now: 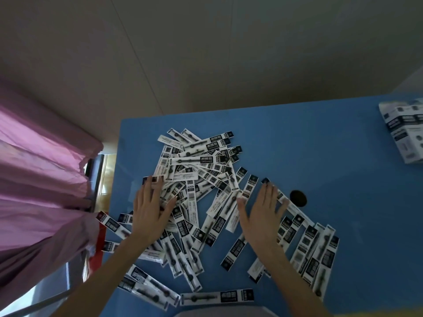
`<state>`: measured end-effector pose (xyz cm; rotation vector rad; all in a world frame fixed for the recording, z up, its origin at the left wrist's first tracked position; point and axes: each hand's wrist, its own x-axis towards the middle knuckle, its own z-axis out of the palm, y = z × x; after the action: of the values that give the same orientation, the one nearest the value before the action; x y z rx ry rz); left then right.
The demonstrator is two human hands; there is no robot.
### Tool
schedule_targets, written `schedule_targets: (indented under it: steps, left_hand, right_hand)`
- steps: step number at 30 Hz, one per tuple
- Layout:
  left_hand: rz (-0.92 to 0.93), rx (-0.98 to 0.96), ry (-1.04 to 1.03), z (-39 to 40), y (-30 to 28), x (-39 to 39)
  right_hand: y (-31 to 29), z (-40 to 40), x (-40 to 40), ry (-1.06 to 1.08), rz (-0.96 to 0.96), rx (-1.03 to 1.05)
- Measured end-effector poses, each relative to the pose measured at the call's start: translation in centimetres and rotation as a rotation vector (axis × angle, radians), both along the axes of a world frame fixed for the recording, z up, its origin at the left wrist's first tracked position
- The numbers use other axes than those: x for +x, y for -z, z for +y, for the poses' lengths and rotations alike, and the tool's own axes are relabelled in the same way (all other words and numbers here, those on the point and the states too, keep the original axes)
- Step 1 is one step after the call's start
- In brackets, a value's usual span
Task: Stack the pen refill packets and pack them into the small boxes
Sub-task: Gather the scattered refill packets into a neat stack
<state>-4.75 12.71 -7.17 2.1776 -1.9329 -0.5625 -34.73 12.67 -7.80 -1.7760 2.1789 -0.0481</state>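
- A pink, creased cloth curtain (pixel 41 170) hangs at the far left, beside the edge of the flat blue table (pixel 332 225).
- The left hand (pixel 150 209) lies flat on the left part of the heap, fingers straight and spread, pressing down on packets and gripping none.
- The long, narrow black-and-white pen refill packets (pixel 199 179) lie scattered in a loose heap across the middle of the table, crossing each other at all angles; a few strays lie near the front edge and some overhang the left edge.
- The right hand (pixel 263 209) rests flat on the right part of the heap, fingers extended and relaxed, holding nothing.
- A small round dark hole or spot (pixel 298 198) shows in the tabletop just beside the right hand.
- The small white-and-black printed cardboard boxes (pixel 405 131) sit at the far right corner, well apart from the heap.
- Step in hand, by my judgement: gathering the heap; nothing is stacked or boxed yet.
- The next move likely calls for sweeping both hands inward, then turning packets parallel so they square into a stack.
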Motion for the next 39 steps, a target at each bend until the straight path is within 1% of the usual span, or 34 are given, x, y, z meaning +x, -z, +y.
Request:
schedule_targets:
  steps: [2,5,8,10,11,13,14,15,19,21,24,26,27,29,31,33,34,36,37,39]
  left_hand:
    - [-0.025,0.000,-0.008,0.3,-0.2,-0.1]
    - [-0.050,-0.031,-0.006,0.4,-0.7,-0.4]
    - [-0.044,-0.077,-0.010,0.3,-1.0,-0.6]
    - [-0.032,-0.111,-0.029,0.2,-1.3,-0.4]
    - [-0.024,-0.123,-0.045,0.1,-1.4,-0.3]
    - [0.008,-0.112,-0.097,-0.5,-1.6,0.2]
    - [0.031,-0.094,-0.125,-1.0,-1.7,0.4]
    - [0.049,-0.072,-0.145,-1.6,-1.8,0.6]
    - [0.043,0.073,-0.160,-4.5,-2.2,0.6]
    - [0.014,0.094,-0.151,-5.6,-2.2,0.2]
    - [0.000,0.074,-0.124,-6.5,-2.1,-0.4]
    - [0.014,0.059,-0.044,-6.7,-2.0,-1.1]
    - [0.014,0.057,0.010,-6.7,-2.0,-1.5]
    - [-0.014,0.062,0.098,-6.7,-1.7,-2.0]
    - [-0.035,0.075,0.140,-6.9,-1.6,-2.1]
    - [-0.007,0.087,0.139,-7.0,-2.0,-2.1]
    - [0.004,0.090,0.139,-7.0,-2.2,-2.1]
    - [0.009,0.110,0.141,-6.8,-2.9,-2.6]
    - [0.008,0.126,0.144,-6.7,-3.1,-3.0]
    - [0.019,0.153,0.147,-6.5,-3.3,-4.0]
  right_hand:
    - [-0.2,0.6,1.3,-0.129,-0.024,-0.006]
    - [-0.5,0.9,4.1,-0.280,-0.138,-0.030]
    - [-0.7,0.8,6.5,-0.361,-0.257,-0.030]
    - [-0.8,0.7,7.3,-0.364,-0.377,-0.037]
    - [-1.0,0.6,7.4,-0.343,-0.460,-0.078]
    - [-1.2,0.6,6.9,-0.315,-0.564,-0.263]
    - [-1.1,0.5,6.3,-0.302,-0.555,-0.346]
    - [-0.8,0.5,5.6,-0.285,-0.529,-0.381]
    - [0.1,1.2,2.8,-0.182,-0.319,-0.278]
    - [0.6,2.1,1.8,-0.172,-0.280,-0.225]
    - [1.1,2.8,1.2,-0.219,-0.324,-0.171]
    - [1.1,2.5,1.4,-0.272,-0.374,-0.145]
    - [0.9,2.1,1.6,-0.308,-0.418,-0.129]
    - [0.3,1.0,2.2,-0.378,-0.567,-0.107]
    - [-0.4,-0.4,2.6,-0.403,-0.721,-0.163]
    - [-1.0,-2.3,2.7,-0.365,-0.786,-0.308]
    - [-1.4,-3.7,2.7,-0.337,-0.776,-0.379]
    - [-2.1,-7.3,2.7,-0.285,-0.666,-0.440]
    - [-2.4,-9.4,2.8,-0.261,-0.588,-0.407]
    - [-2.7,-13.7,3.1,-0.237,-0.460,-0.257]
